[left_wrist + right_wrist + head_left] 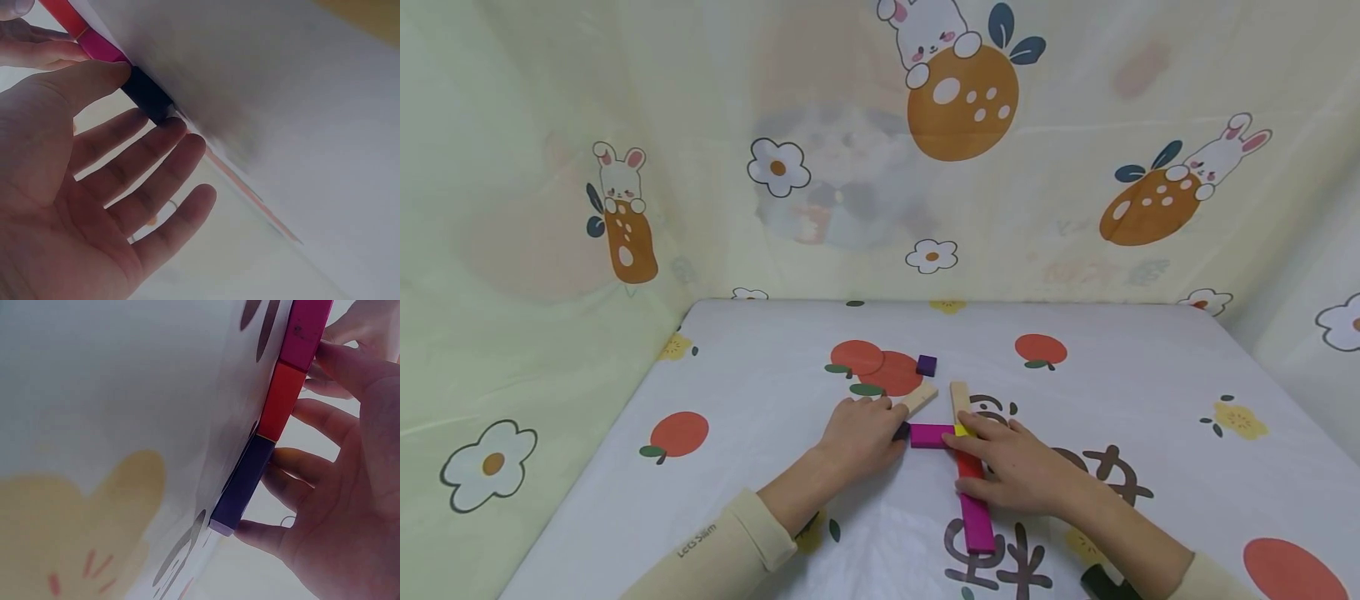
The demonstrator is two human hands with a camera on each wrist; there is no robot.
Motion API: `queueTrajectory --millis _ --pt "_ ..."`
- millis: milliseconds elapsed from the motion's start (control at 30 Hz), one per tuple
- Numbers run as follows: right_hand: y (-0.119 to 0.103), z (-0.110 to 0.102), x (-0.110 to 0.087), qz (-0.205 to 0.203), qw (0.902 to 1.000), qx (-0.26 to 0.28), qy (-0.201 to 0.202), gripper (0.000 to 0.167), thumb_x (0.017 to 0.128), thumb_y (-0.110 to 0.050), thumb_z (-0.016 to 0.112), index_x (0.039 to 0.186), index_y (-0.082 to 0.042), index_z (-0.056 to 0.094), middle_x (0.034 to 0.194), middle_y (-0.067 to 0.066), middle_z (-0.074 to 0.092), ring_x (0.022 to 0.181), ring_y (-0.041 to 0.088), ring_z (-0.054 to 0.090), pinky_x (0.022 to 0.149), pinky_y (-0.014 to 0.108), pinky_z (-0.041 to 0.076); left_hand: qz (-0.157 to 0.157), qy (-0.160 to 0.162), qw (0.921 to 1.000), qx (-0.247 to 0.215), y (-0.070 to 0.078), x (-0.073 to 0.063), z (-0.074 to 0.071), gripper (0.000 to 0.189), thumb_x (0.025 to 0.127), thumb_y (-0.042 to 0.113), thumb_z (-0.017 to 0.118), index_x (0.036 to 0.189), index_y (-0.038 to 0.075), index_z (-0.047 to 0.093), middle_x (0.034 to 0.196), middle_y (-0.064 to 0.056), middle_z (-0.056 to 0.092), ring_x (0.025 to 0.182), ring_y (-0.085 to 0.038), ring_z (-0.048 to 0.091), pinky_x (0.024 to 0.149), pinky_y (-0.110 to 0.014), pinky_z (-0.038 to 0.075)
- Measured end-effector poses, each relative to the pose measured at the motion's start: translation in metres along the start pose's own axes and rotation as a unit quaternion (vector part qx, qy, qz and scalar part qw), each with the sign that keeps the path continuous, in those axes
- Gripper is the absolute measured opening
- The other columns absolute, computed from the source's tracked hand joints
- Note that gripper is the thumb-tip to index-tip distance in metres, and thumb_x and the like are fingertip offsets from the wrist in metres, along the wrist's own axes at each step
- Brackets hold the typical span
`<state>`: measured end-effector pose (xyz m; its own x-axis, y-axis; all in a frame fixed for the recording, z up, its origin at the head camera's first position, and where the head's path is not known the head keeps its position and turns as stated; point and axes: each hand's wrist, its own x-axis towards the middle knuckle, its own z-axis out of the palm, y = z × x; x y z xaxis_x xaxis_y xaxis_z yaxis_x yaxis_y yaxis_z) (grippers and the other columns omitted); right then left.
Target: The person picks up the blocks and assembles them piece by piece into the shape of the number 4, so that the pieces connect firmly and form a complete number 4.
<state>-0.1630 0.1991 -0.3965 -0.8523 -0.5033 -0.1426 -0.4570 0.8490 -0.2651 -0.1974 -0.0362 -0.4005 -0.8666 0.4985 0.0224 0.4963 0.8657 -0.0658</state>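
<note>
My left hand (865, 437) pinches a dark blue block (149, 94) between thumb and fingertips, at the left end of a magenta block (932, 436). Beyond its fingers a plain wooden block (921, 397) lies slanted. My right hand (1022, 468) rests along a row of blocks, its fingers touching their near side. In that row the head view shows a second magenta block (977, 525), a red block (969, 468), a yellow piece (961, 430) and a plain wooden block (959, 397). A dark purple block (245, 481) follows the red one in the right wrist view.
A small purple block (927, 365) lies farther back on the white printed tablecloth (752, 375). A dark object (1105, 583) is partly seen by the right forearm at the front edge. Printed curtains (820, 75) rise behind and beside the table.
</note>
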Motion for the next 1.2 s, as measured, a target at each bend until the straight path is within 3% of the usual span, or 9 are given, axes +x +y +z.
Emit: queueTrajectory --millis 233,400,600,733,967,1200 --pt "0.0 0.001 0.0 -0.003 1.0 -0.002 0.002 0.065 0.089 -0.048 0.076 0.147 -0.024 0.06 0.162 0.012 0.044 0.149 0.035 0.042 0.113 0.075 0.031 0.006 0.034 0.9994 -0.003 -0.001 -0.003 0.0 0.03 0.092 0.041 0.075 0.113 0.02 0.071 0.094 0.002 0.066 0.082 -0.013 0.062 0.076 -0.032 0.054" --pt "0.0 0.001 -0.001 -0.007 1.0 -0.003 0.005 0.064 0.089 -0.047 0.076 0.147 -0.024 0.06 0.161 0.012 0.045 0.148 0.035 0.042 0.112 0.075 0.031 0.035 0.059 0.9976 0.004 0.0 -0.006 -0.003 0.032 0.093 0.045 0.073 0.114 0.021 0.071 0.098 0.002 0.066 0.086 -0.013 0.062 0.075 -0.029 0.053" --pt "0.0 0.0 -0.001 -0.004 1.0 -0.005 0.006 0.065 0.088 -0.049 0.076 0.147 -0.025 0.06 0.161 0.012 0.045 0.148 0.035 0.043 0.113 0.075 0.031 0.092 0.037 0.9949 0.019 0.004 -0.01 -0.007 0.035 0.095 0.047 0.07 0.121 0.024 0.07 0.112 0.003 0.069 0.098 -0.014 0.064 0.086 -0.031 0.056" --pt "0.0 0.001 -0.001 -0.002 1.0 -0.005 0.006 0.066 0.088 -0.049 0.076 0.148 -0.026 0.059 0.162 0.011 0.044 0.149 0.035 0.042 0.113 0.075 0.031 0.112 0.018 0.9929 0.036 0.008 -0.016 -0.009 0.043 0.096 0.051 0.068 0.131 0.026 0.068 0.123 0.003 0.068 0.11 -0.016 0.065 0.094 -0.034 0.055" --pt "0.001 0.001 -0.001 0.0 1.0 -0.005 0.005 0.067 0.088 -0.05 0.076 0.148 -0.026 0.059 0.162 0.011 0.044 0.149 0.035 0.042 0.113 0.075 0.03 0.115 -0.009 0.9905 0.075 0.02 -0.028 -0.009 0.064 0.093 0.064 0.064 0.146 0.029 0.057 0.138 0.002 0.063 0.125 -0.018 0.059 0.101 -0.039 0.052" --pt "0.001 0.001 -0.001 0.0 1.0 -0.003 0.006 0.067 0.088 -0.049 0.076 0.148 -0.027 0.059 0.162 0.011 0.044 0.149 0.036 0.042 0.113 0.075 0.03 0.118 0.002 0.9892 0.087 0.024 -0.032 -0.008 0.065 0.093 0.063 0.065 0.147 0.027 0.058 0.136 0.003 0.065 0.124 -0.018 0.06 0.1 -0.038 0.054"
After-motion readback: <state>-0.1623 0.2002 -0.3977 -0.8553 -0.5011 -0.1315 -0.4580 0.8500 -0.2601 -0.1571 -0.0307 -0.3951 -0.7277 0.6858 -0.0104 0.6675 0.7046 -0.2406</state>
